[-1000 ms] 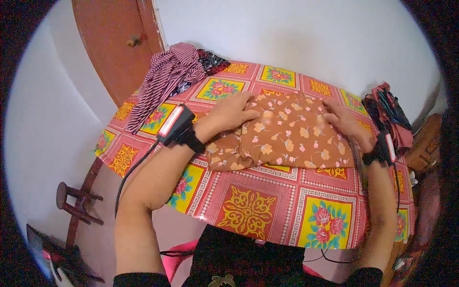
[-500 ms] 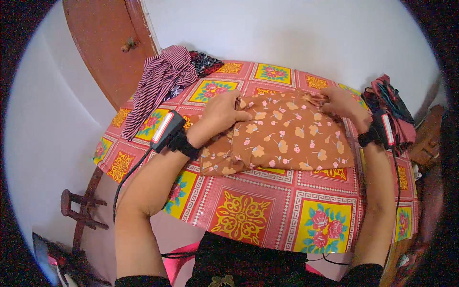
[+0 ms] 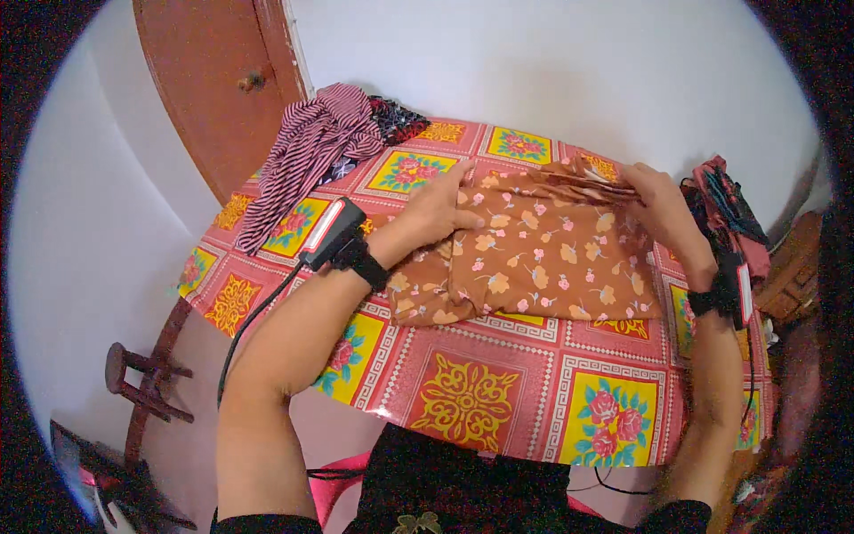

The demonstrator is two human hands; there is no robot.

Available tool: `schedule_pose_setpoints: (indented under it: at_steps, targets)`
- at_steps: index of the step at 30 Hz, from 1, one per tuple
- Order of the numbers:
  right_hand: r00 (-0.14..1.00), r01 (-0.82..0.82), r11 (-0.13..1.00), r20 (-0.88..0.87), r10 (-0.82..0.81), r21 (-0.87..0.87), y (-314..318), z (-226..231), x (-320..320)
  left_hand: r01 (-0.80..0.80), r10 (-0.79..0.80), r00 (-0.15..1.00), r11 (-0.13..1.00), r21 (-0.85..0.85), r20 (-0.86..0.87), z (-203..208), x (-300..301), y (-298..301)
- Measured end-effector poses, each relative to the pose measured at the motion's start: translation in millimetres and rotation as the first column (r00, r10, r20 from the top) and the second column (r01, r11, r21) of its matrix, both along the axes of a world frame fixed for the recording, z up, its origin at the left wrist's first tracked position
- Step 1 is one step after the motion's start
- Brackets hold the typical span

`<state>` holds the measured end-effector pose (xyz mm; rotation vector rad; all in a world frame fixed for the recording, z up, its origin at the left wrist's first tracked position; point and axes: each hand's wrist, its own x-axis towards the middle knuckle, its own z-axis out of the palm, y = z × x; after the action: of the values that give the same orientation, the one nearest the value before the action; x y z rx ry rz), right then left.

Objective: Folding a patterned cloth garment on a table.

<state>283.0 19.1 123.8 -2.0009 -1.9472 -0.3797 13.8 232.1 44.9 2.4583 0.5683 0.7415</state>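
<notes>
A brown garment [image 3: 551,267] printed with peach and pink flowers lies partly folded across the patterned table cover. Its exact kind cannot be made out. On its upper left part rests my left hand [image 3: 442,206], thumb and fingers spread apart against the cloth. My right hand [image 3: 656,200] grips the gathered far right edge, where several layers bunch up and lift a little. Some of its fingertips are hidden by the fabric. The near edge of the garment lies flat, with a folded flap at its left end.
A striped cloth [image 3: 307,160] and a dark patterned cloth [image 3: 396,122] lie at the far left of the table cover [image 3: 463,400]. More folded clothes [image 3: 729,209] are piled at the far right. A wooden stool [image 3: 147,383] stands left, near a brown door [image 3: 209,84].
My right hand has drawn the garment's far right edge up and slightly toward the right, bunching its layers. My left hand stays at the upper left part. The whole view has shifted slightly.
</notes>
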Motion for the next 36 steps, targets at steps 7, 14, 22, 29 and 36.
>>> schedule_pose_setpoints:
  at_steps: [7,14,22,29,36]
  targets:
    - [1.000,-0.014,0.997,0.023,0.012,0.076,-35.3,-0.2,-20.2,-0.047,0.049,0.997,0.998,0.041,-0.052,14.5,0.9,-4.4]
    - [0.996,-0.070,0.954,0.066,0.053,0.290,-50.3,-14.0,-21.2,0.020,-0.044,0.992,0.981,0.192,0.121,29.0,-3.8,-25.4]
    - [0.903,0.073,0.991,-0.428,-0.020,0.108,-106.2,-21.0,3.2,0.374,-0.549,0.825,0.710,0.596,0.137,76.8,-22.4,-118.2]
    - [0.688,-0.257,0.930,-0.725,-0.015,-0.263,-131.0,2.4,13.0,0.842,-0.891,0.428,0.332,0.424,-0.153,59.0,-52.2,-189.5]
    - [0.770,-0.256,0.912,-0.638,-0.008,-0.320,-135.0,1.4,21.2,0.612,-0.663,0.745,0.636,0.471,-0.072,40.3,3.4,-120.6]
